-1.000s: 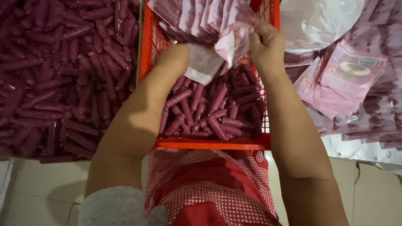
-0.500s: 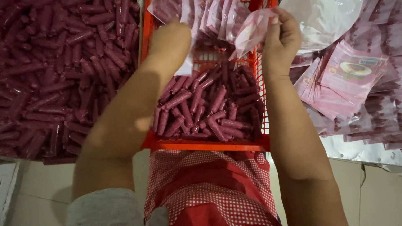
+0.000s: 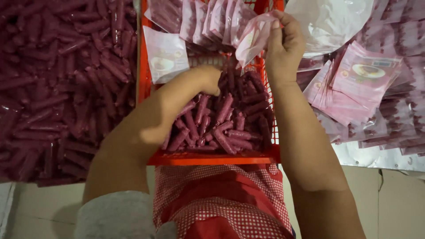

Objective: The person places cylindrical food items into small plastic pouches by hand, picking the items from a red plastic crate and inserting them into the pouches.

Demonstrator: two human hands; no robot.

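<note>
The left hand has dropped from the pouch row down onto the sausages, fingers curled closed over them; whether it grips one I cannot tell. A flat pouch now lies against the crate's left wall. The right hand pinches a pink pouch at its top edge, above the crate's far end, beside the filled pouches. More sausages are heaped left, empty pouches right.
</note>
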